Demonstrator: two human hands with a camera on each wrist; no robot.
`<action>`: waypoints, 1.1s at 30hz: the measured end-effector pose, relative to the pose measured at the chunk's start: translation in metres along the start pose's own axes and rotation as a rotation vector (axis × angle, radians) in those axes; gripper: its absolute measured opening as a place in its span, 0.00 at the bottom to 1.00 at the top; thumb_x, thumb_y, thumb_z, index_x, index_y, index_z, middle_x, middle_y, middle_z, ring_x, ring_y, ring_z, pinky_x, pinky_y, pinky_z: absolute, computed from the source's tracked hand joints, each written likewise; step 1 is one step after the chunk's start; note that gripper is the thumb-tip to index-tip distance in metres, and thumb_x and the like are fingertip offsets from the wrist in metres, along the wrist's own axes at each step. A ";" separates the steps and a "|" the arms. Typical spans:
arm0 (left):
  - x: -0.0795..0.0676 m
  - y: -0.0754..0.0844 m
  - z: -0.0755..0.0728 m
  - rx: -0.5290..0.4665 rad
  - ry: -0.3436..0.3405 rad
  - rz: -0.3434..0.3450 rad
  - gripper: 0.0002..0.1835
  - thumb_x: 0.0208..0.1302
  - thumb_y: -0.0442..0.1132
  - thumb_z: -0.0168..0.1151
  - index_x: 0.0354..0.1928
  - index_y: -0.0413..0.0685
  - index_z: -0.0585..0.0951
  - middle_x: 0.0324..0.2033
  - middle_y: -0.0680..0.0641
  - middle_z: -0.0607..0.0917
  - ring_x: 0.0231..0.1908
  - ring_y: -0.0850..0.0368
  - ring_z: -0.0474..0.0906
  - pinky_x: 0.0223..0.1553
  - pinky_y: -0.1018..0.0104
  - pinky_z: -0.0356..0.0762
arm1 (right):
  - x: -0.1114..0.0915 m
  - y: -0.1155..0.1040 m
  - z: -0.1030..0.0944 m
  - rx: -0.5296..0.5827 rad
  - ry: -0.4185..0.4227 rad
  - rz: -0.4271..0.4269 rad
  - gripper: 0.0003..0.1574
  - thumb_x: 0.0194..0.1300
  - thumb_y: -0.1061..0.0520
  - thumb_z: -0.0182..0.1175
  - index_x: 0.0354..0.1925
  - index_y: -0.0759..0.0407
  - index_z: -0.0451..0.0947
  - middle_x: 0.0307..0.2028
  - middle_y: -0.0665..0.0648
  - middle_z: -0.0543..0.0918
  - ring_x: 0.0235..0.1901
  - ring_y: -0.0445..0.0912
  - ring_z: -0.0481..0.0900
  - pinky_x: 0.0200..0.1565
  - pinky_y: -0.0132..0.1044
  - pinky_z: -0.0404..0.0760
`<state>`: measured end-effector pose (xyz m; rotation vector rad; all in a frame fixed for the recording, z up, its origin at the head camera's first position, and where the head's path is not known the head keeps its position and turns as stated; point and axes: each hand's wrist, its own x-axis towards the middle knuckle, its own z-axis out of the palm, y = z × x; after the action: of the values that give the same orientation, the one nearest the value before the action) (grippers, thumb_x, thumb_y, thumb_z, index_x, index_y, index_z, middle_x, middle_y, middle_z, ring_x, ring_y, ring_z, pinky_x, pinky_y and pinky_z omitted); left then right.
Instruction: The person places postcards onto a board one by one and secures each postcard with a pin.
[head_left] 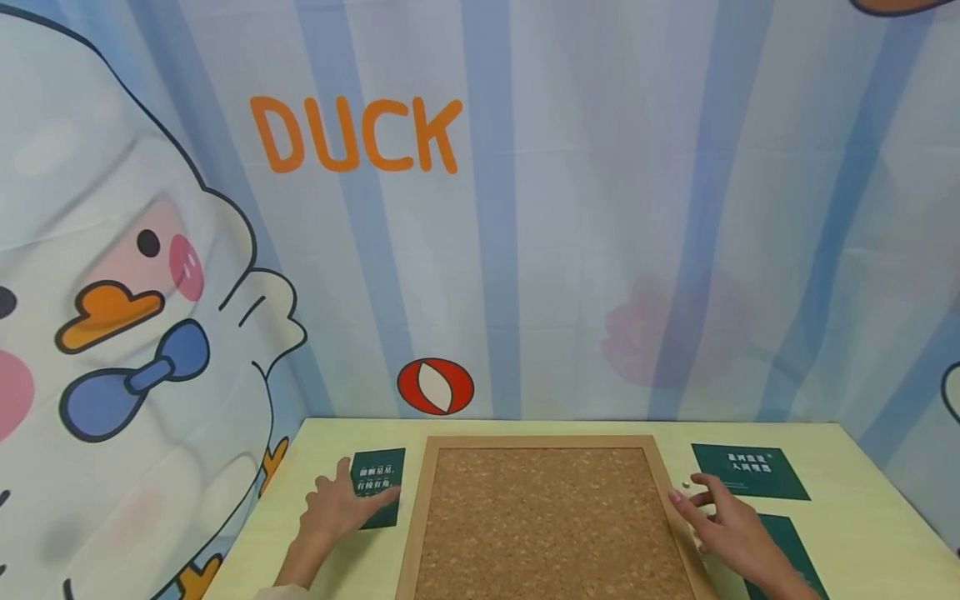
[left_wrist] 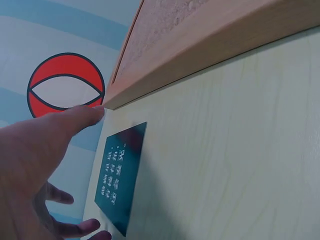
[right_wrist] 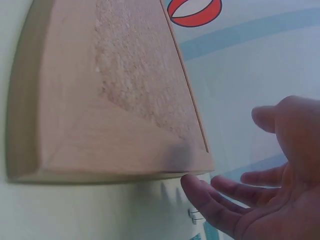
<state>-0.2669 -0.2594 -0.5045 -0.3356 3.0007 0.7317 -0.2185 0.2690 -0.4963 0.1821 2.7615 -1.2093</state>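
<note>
A wood-framed cork board point(head_left: 547, 521) lies on the table, between both hands. My left hand point(head_left: 337, 510) is spread over a dark green card point(head_left: 381, 471) with white printed characters, left of the board. In the left wrist view, the thumb points toward the frame corner and nothing sits between the fingers. Beside the board's right frame edge hovers my right hand point(head_left: 731, 529), its fingers loosely bent and holding nothing. Small pins point(right_wrist: 194, 216) stand on the table just past its fingertips in the right wrist view.
Two more green cards lie on the right: one farther back point(head_left: 753, 472), another point(head_left: 791, 546) partly hidden under the right hand and wrist. A duck-print curtain point(head_left: 555, 217) hangs behind the pale wooden table point(head_left: 862, 508).
</note>
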 end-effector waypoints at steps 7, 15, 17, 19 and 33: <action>0.005 0.000 0.012 0.019 -0.008 -0.109 0.71 0.47 0.77 0.71 0.75 0.26 0.56 0.59 0.15 0.65 0.61 0.17 0.63 0.56 0.24 0.68 | -0.001 0.006 0.007 0.030 -0.023 0.117 0.61 0.70 0.24 0.55 0.67 0.78 0.60 0.47 0.73 0.80 0.33 0.50 0.82 0.36 0.44 0.86; 0.012 0.005 0.021 0.022 0.007 -0.135 0.61 0.53 0.61 0.77 0.72 0.23 0.58 0.58 0.16 0.64 0.60 0.18 0.62 0.57 0.24 0.68 | 0.000 0.014 0.013 0.005 -0.014 0.136 0.40 0.76 0.39 0.59 0.59 0.77 0.72 0.44 0.67 0.82 0.34 0.48 0.82 0.38 0.42 0.87; 0.013 0.007 0.020 0.012 0.002 -0.140 0.60 0.53 0.58 0.78 0.72 0.23 0.57 0.57 0.15 0.65 0.60 0.18 0.63 0.57 0.24 0.67 | 0.001 0.016 0.015 -0.004 -0.015 0.130 0.31 0.77 0.47 0.59 0.57 0.76 0.74 0.43 0.64 0.83 0.33 0.48 0.81 0.38 0.41 0.87; 0.013 0.007 0.019 0.003 -0.004 -0.139 0.61 0.52 0.58 0.79 0.72 0.22 0.57 0.56 0.15 0.65 0.60 0.17 0.63 0.58 0.24 0.67 | 0.001 0.018 0.016 -0.018 -0.015 0.125 0.26 0.76 0.52 0.60 0.56 0.75 0.76 0.41 0.62 0.83 0.34 0.48 0.80 0.38 0.41 0.87; 0.014 0.001 0.014 -0.117 -0.001 -0.120 0.67 0.46 0.52 0.84 0.75 0.31 0.48 0.60 0.15 0.57 0.57 0.15 0.64 0.55 0.25 0.70 | 0.006 0.018 0.014 -0.091 -0.013 0.083 0.21 0.71 0.61 0.66 0.54 0.75 0.76 0.37 0.58 0.82 0.35 0.49 0.79 0.38 0.41 0.85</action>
<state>-0.2811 -0.2553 -0.5178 -0.5146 2.9122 0.8973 -0.2206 0.2715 -0.5197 0.2756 2.7609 -1.0584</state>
